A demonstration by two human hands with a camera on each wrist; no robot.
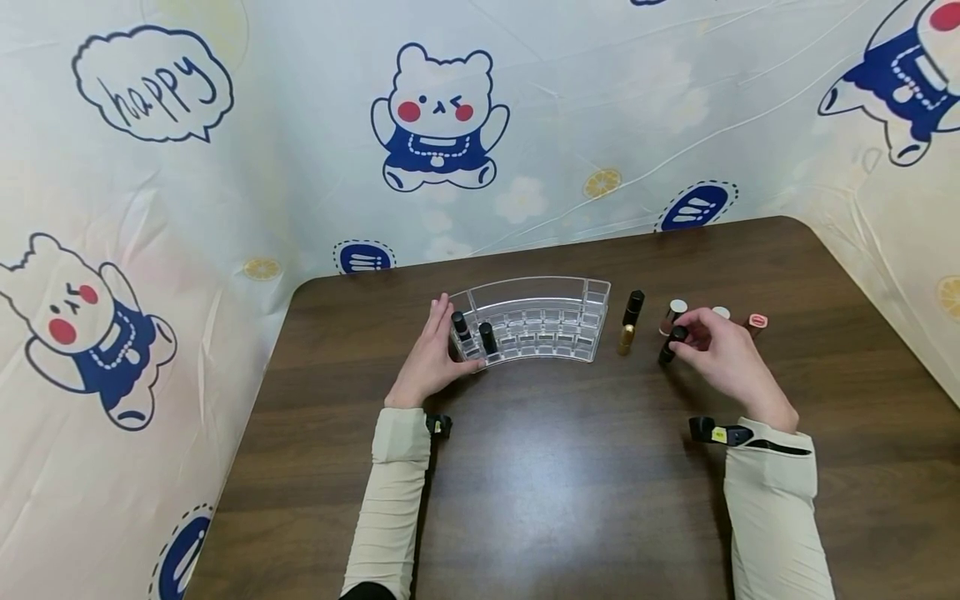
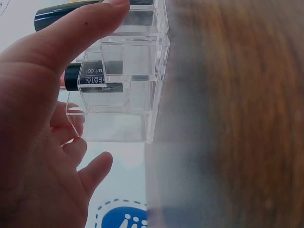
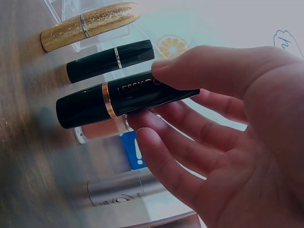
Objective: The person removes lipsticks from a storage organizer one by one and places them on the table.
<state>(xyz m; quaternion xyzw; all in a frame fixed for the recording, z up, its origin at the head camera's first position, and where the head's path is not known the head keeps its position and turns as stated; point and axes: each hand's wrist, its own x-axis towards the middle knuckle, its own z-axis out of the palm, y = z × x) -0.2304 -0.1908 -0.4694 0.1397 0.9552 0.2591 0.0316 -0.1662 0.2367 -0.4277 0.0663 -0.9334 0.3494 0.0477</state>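
Observation:
My left hand (image 1: 429, 357) holds the left end of a clear tiered lipstick organizer (image 1: 528, 287), thumb at the front corner and fingers along the side. Two black-capped lipsticks stand in its left slots, a rear one (image 1: 461, 325) and a front one (image 1: 488, 337). Over the table to the right, my right hand (image 1: 723, 354) pinches a black lipstick (image 3: 85, 107) with a gold ring between thumb and fingers, its lower end pointing down toward the table. Close by in the right wrist view are a gold lipstick (image 3: 61, 32) and a black one with a silver ring (image 3: 95, 64).
Beyond my right hand stand a white-topped lipstick (image 1: 675, 308), another white top (image 1: 721, 312) partly hidden by the hand, and a pink-topped one (image 1: 757, 322). Patterned cloth (image 1: 525, 108) hangs behind the dark wooden table (image 1: 540, 500).

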